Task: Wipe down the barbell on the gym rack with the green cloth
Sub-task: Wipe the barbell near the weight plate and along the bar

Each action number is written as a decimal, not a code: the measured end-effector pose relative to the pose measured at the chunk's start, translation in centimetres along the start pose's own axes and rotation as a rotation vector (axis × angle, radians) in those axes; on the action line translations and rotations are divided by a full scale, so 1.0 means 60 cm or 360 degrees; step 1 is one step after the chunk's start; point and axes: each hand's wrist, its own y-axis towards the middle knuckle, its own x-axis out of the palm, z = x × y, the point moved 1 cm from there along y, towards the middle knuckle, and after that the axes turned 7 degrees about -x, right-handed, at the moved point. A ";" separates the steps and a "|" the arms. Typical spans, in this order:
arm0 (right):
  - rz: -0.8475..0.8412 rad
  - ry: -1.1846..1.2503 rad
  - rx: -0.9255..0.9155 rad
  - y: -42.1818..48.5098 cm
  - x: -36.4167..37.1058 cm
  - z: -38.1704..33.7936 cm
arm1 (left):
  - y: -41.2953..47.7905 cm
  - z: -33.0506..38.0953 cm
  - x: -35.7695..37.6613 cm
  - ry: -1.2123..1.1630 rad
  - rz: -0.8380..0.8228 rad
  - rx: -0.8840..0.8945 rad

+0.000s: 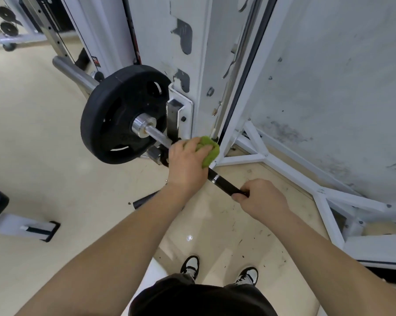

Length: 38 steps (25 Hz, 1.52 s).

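We look down on the barbell (156, 135), seated in a bracket on the white rack (199, 65) upright, with a black weight plate (115, 115) on its outer end. The left hand (188, 163) curls around the bunched green cloth (209, 151), holding it against the bar just beside the bracket. The right hand (261, 199) wraps its fingers tightly around the bar's black section (nearer the camera).

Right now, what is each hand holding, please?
Left hand: grips the cloth on the bar.
Right hand: grips the bar.
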 end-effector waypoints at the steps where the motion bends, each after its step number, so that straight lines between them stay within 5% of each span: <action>1: 0.0023 0.0063 -0.0014 -0.004 0.001 0.008 | -0.013 0.020 0.017 -0.0036 -0.0013 0.0033; 6: -0.0146 0.0123 0.0134 -0.053 -0.015 0.096 | -0.079 0.120 0.049 -0.0228 -0.0349 0.0966; 11: 0.0022 0.0072 0.0285 -0.117 -0.015 0.182 | -0.002 0.068 0.038 0.0408 -0.0262 0.0307; 13: 0.0013 0.0064 0.0318 -0.134 -0.013 0.202 | -0.081 0.150 0.059 0.0307 -0.0224 0.0444; 17: -0.0057 0.0077 0.0330 -0.159 -0.010 0.242 | -0.194 0.229 0.089 -0.0149 -0.0317 0.1143; 18: -0.0046 0.0098 0.0311 -0.166 -0.008 0.250 | -0.170 0.215 0.085 -0.0073 -0.0298 0.1143; 22: 0.0099 0.0139 0.0124 -0.199 0.005 0.271 | -0.174 0.220 0.083 -0.0019 -0.0073 0.0236; 24: 0.0197 0.0198 0.0087 -0.221 0.015 0.292 | -0.259 0.297 0.112 -0.0148 -0.0057 0.0341; 28: 0.0301 0.0179 0.0114 -0.282 0.025 0.370 | -0.292 0.330 0.140 -0.0204 -0.0226 0.1134; 32: 0.0463 0.0225 0.0209 -0.344 0.030 0.439 | -0.281 0.323 0.138 -0.0156 0.0002 0.0354; 33: 0.0478 0.0232 0.0220 -0.357 0.032 0.453 | -0.315 0.357 0.150 -0.0205 0.0060 0.0345; 38: 0.0264 0.0156 0.0176 -0.435 0.040 0.532 | -0.439 0.487 0.188 -0.0247 -0.0388 0.1560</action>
